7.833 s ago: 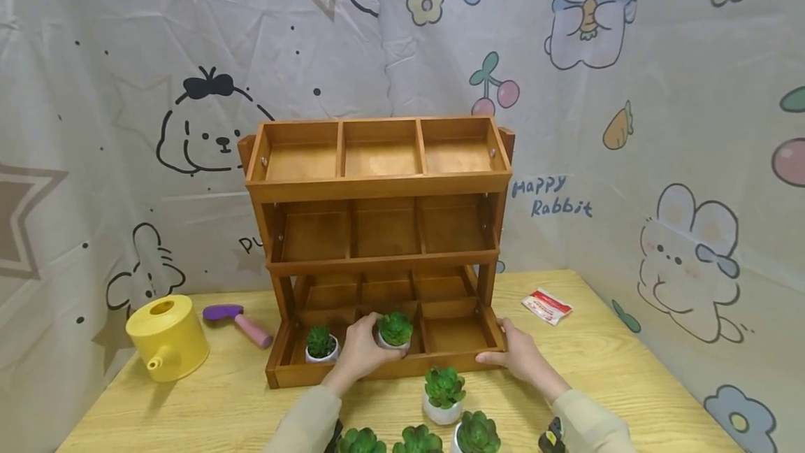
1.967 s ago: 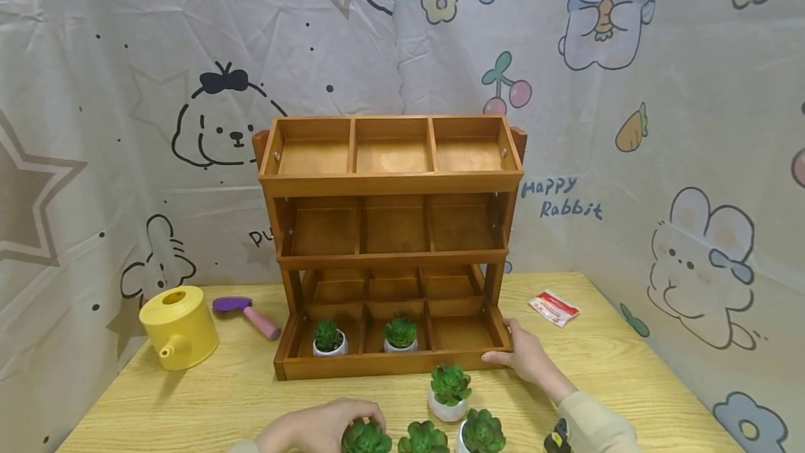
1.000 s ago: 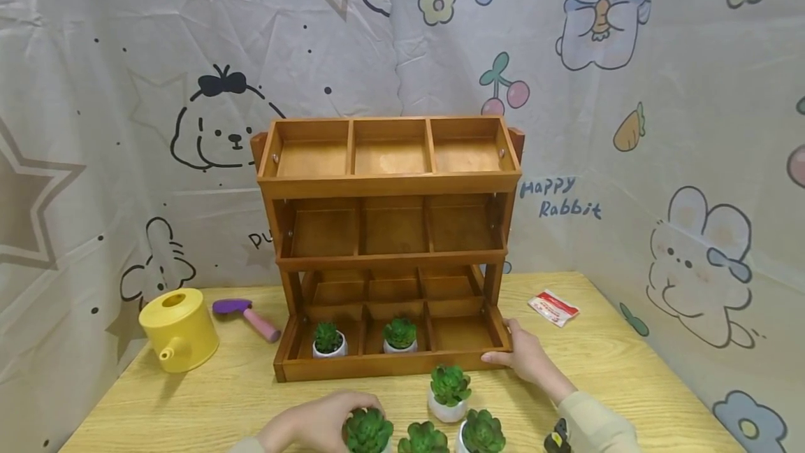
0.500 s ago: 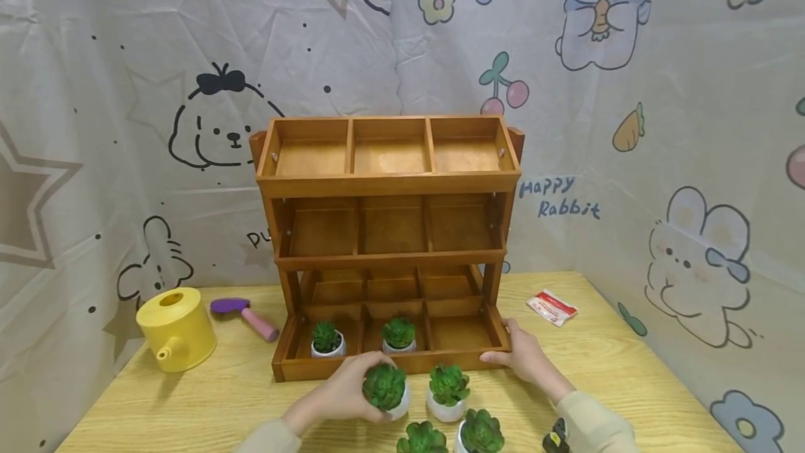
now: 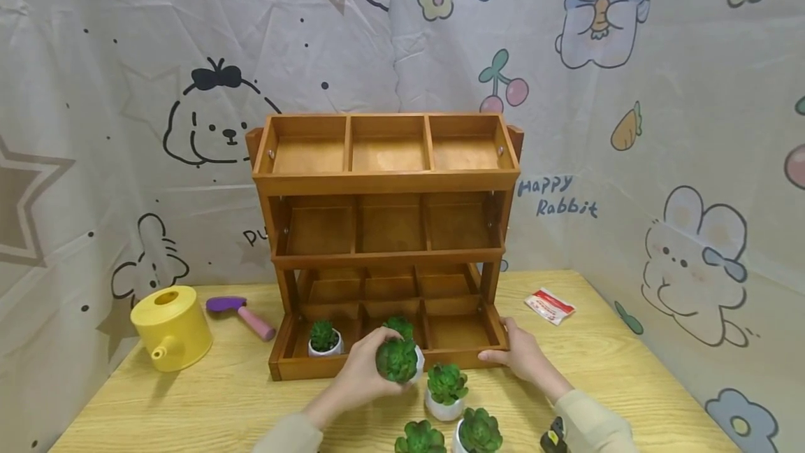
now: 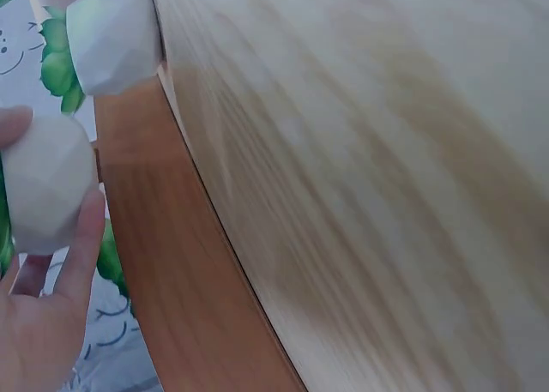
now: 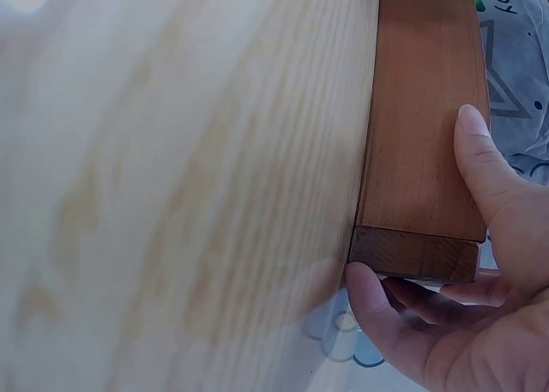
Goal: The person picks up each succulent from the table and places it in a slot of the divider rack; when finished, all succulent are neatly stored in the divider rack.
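My left hand grips a potted succulent by its white pot, off the table, before the wooden tiered shelf. The plant tilts, leaves toward the head camera. Behind it, a second succulent sits in the bottom tier's middle compartment, partly hidden. Another small succulent stands in the bottom left compartment. My right hand holds the bottom tier's right front corner. In the right wrist view, its thumb lies on the front board, with fingers curled at the end.
Three potted succulents stand on the table in front: one nearer the shelf, two at the bottom edge of view. A yellow watering can and a purple-headed trowel lie left. A red-and-white packet is at right.
My left hand set one succulent in the bottom middle compartment and let go. It then took another from the front of the table and lifted it toward the shelf. My right hand stayed put.
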{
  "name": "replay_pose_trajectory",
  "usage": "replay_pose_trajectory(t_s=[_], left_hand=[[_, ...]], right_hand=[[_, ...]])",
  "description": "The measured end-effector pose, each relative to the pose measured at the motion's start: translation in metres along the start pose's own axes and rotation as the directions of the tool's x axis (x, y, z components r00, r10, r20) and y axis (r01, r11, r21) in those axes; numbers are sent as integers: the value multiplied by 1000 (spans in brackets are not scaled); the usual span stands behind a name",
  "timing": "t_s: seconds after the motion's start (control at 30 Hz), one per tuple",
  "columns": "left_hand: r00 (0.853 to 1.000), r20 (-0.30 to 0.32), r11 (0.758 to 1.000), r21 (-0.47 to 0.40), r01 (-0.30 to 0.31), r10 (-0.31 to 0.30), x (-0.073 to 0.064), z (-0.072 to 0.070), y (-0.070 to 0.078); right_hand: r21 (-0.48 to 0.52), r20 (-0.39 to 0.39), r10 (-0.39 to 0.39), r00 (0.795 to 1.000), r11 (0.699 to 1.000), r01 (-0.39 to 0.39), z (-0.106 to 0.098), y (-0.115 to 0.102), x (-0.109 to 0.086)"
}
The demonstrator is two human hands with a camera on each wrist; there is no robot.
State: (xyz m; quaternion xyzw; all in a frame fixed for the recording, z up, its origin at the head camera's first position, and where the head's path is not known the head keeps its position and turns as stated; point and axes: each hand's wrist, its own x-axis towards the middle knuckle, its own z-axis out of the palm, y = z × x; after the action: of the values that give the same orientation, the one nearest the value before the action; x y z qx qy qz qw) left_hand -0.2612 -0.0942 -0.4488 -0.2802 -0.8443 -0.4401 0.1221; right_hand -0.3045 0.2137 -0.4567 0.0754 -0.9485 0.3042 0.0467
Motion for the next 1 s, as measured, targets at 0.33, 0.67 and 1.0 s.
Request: replay_pose_trajectory(t_s=[0.33,0.67,1.0], left_hand=[[998,-55,1000,6,-30,30,22,12,15],[992,-94,995,61,-82,88,46,26,21],[992,-98,995,74,-73,80,63,39,21]], right_hand=[[3,2,-7,1000,1000,7,-1,-1,-1],[-5,-3,-20,1000,1000,20,-2,0,0],[19,-20,-33,999,999,34,0,-1,0]])
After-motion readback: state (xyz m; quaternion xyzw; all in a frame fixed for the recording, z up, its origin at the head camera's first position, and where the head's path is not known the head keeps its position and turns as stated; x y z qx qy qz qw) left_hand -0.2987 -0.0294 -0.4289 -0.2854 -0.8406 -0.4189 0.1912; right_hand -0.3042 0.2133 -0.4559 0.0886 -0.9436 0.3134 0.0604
